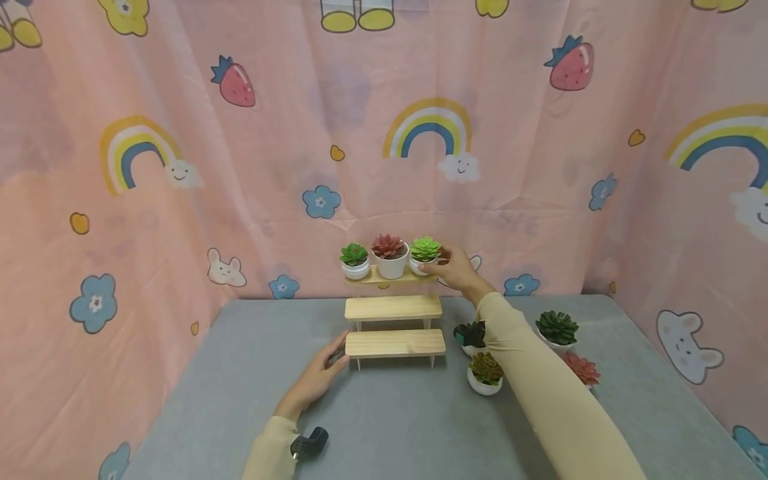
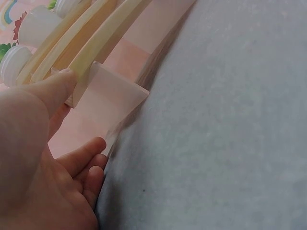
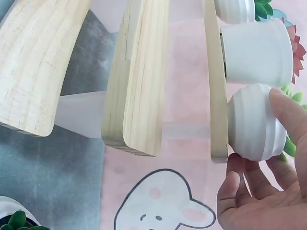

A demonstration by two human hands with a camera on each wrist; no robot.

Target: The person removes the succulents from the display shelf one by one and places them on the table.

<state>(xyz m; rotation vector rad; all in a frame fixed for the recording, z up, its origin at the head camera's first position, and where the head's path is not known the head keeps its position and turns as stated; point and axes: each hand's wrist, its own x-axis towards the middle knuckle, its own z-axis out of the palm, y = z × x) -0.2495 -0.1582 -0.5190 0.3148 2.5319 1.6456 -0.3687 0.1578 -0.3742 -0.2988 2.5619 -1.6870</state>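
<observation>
A three-tier wooden display stand (image 1: 393, 345) stands on the table near the back, on pale supports. My left hand (image 1: 316, 377) is at the left end of its lowest board, the thumb and index finger pinching the board's corner (image 2: 82, 91). At the right end of the top board, my right hand (image 1: 457, 270) grips the white pot (image 3: 256, 123) of a light green succulent (image 1: 425, 249), thumb on one side and fingers on the other. The pot's base is right at the board. Beside it on that board are a red succulent (image 1: 389, 246) and a dark green succulent (image 1: 354, 255) in white pots.
Right of the stand, a brown-green potted succulent (image 1: 486, 369) and a dark potted plant (image 1: 471, 333) sit near my right sleeve. Beyond the forearm are a dark green succulent (image 1: 557, 327) and a partly hidden red one (image 1: 581, 368). A patterned pink curtain (image 1: 288, 167) hangs behind.
</observation>
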